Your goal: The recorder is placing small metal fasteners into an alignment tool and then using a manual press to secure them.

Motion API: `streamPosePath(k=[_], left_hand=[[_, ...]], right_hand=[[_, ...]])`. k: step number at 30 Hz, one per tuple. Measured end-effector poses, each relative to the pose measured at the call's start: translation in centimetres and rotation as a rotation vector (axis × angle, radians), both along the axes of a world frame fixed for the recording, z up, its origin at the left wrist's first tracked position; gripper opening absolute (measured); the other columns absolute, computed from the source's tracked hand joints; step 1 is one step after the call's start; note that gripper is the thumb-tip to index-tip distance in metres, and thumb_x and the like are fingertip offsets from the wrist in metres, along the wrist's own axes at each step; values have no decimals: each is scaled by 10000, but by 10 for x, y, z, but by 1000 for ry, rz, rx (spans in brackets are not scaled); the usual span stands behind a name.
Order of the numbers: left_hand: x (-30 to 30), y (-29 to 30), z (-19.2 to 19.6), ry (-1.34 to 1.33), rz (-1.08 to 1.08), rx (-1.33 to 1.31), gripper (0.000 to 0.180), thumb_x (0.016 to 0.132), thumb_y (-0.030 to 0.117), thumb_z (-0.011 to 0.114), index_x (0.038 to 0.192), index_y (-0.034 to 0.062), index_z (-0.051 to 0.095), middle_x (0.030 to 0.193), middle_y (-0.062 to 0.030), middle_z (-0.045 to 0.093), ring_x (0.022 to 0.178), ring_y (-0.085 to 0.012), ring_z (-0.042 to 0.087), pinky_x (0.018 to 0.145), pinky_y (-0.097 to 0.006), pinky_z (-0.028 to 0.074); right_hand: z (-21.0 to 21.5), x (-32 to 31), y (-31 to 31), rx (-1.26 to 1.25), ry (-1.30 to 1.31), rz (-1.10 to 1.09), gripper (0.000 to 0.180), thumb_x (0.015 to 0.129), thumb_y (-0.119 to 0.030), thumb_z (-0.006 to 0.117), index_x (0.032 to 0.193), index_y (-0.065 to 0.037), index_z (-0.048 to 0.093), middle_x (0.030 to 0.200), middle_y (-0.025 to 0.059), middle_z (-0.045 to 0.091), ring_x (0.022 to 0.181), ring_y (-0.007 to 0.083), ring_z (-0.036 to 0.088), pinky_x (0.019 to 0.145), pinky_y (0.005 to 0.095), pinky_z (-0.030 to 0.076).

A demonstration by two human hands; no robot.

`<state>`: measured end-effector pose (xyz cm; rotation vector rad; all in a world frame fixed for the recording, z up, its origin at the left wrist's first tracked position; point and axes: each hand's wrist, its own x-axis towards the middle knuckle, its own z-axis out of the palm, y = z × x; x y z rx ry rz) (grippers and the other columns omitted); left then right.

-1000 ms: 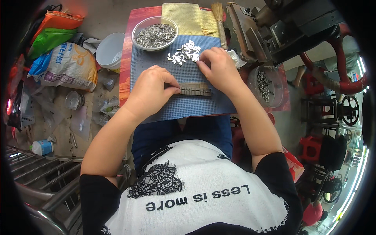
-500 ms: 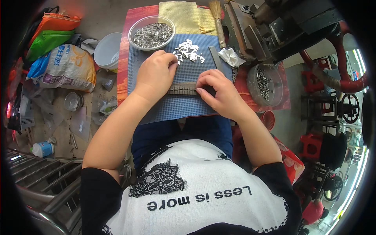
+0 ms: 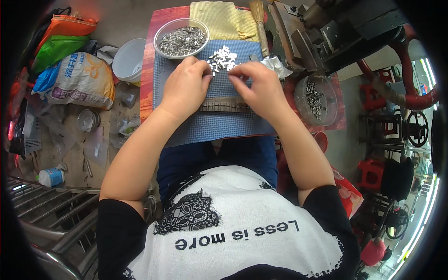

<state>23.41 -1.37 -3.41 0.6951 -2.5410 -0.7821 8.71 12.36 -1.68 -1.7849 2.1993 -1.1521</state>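
Note:
A pile of small white oblong pieces (image 3: 224,55) lies on a blue textured mat (image 3: 210,133). My left hand (image 3: 186,86) rests at the pile's left edge, thumb and forefinger drawn together; what they hold, if anything, is hidden. At the pile's lower right, my right hand (image 3: 261,86) has its thumb and forefinger tips close together. I cannot make out a piece between them. Nearer to me lies a dark slotted metal strip (image 3: 223,106), crosswise below both hands, its right end partly behind the right hand. A clear round tub (image 3: 157,48) of thin silvery metal pieces stands behind my left hand.
A yellow cloth (image 3: 212,21) and a brush (image 3: 259,23) lie at the back. Crumpled white paper (image 3: 280,68) sits beside a dark metal machine (image 3: 303,42). At right stands a clear bowl (image 3: 330,109) of small metal parts. A white bucket (image 3: 122,60) and sacks are on the left.
My right hand has moved away from the metal strip's right end, up to the white pieces, and covers most of the flat metal bar there. My left hand has hardly moved.

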Motion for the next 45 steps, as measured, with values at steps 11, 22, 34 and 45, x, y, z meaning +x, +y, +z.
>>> streamPosePath(k=[11, 22, 34, 45], left_hand=[[25, 11, 12, 72, -315, 262, 115, 824, 49, 721, 895, -16, 657, 1008, -106, 610, 879, -240, 599, 835, -329, 499], [20, 15, 36, -195, -267, 289, 126, 794, 76, 717, 863, -29, 710, 878, -171, 683, 838, -292, 672, 793, -374, 536], [32, 23, 24, -66, -230, 276, 284, 751, 63, 797, 1005, -8, 691, 937, -117, 655, 866, -231, 647, 786, -336, 529], [36, 35, 6, 99, -177, 94, 195, 779, 85, 767, 958, 28, 713, 993, -126, 640, 999, -334, 585, 896, -419, 483]], right_hand=[[-22, -5, -35, -19, 251, 128, 96, 815, -95, 721, 897, -51, 698, 847, 82, 634, 898, 300, 604, 795, 397, 505], [-20, -13, -34, 62, 137, 182, 81, 842, -98, 687, 892, -36, 673, 883, 130, 641, 943, 336, 598, 839, 428, 496], [1, 28, 28, 59, 239, 153, 75, 786, -79, 715, 831, -46, 665, 894, 90, 619, 920, 301, 573, 842, 399, 469], [-6, 6, -17, -36, 200, -35, 78, 808, -133, 730, 817, -56, 721, 841, 119, 679, 877, 322, 611, 822, 426, 493]])
